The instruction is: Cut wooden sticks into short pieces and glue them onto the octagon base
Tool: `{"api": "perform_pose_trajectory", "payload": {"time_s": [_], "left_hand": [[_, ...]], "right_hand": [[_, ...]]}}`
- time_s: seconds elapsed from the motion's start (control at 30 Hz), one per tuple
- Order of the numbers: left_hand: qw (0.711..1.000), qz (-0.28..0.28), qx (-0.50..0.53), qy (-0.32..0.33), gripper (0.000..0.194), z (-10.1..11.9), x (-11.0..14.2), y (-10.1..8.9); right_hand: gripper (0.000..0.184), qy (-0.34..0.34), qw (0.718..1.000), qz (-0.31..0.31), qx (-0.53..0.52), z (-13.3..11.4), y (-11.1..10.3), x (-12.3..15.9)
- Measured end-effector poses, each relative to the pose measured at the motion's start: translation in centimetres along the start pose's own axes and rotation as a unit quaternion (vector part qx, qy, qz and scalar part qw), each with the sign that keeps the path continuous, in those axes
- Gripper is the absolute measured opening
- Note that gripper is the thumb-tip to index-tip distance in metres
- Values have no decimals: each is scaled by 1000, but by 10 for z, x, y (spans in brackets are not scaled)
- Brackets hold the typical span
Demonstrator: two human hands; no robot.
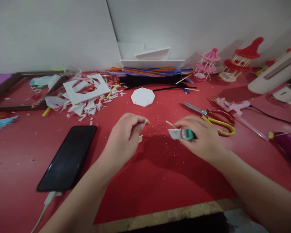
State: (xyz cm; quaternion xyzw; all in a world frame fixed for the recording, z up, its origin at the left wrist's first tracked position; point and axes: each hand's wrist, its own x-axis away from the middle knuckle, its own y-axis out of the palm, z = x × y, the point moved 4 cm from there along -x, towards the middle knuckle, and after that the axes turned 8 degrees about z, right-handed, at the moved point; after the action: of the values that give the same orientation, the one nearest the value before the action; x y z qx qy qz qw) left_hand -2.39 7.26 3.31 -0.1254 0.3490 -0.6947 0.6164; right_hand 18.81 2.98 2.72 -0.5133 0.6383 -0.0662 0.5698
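Observation:
My right hand (pixel 200 134) is closed around a box cutter (pixel 183 133) with a teal part near its wide blade, which points left. A thin pale wooden stick (pixel 169 123) pokes out from the same hand, above the blade. My left hand (pixel 126 137) is closed in a pinch over the red table, and a small pale bit may sit at its fingertips, too small to name. Several short cut stick pieces (pixel 140 139) show just under that hand. Beyond both hands lies a white octagonal foam board (pixel 143 97) with small holes near its edge.
Scissors (pixel 208 117) and a pink glue gun (pixel 232 106) lie on the right. A phone (pixel 68 158) with a cable is at left. White scraps (pixel 87 106), pipe cleaners (pixel 150 72) and small pagoda-like models (pixel 243 61) line the back. Crumbs dot the red table (pixel 165 194).

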Motion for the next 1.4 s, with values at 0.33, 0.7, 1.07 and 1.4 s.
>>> {"api": "perform_pose_trajectory", "payload": {"time_s": [0.33, 0.7, 1.07, 1.4], "left_hand": [[892, -64, 428, -134, 8, 24, 24, 44], [842, -103, 482, -220, 10, 19, 27, 46], [779, -174, 545, -256, 13, 32, 35, 49], [773, -178, 530, -300, 19, 30, 37, 50]], "right_hand": [[17, 17, 983, 36, -180, -35, -7, 0], [42, -32, 969, -87, -229, -20, -8, 3], [74, -70, 965, -141, -212, -8, -8, 8], [63, -19, 965, -118, -235, -10, -9, 5]]}}
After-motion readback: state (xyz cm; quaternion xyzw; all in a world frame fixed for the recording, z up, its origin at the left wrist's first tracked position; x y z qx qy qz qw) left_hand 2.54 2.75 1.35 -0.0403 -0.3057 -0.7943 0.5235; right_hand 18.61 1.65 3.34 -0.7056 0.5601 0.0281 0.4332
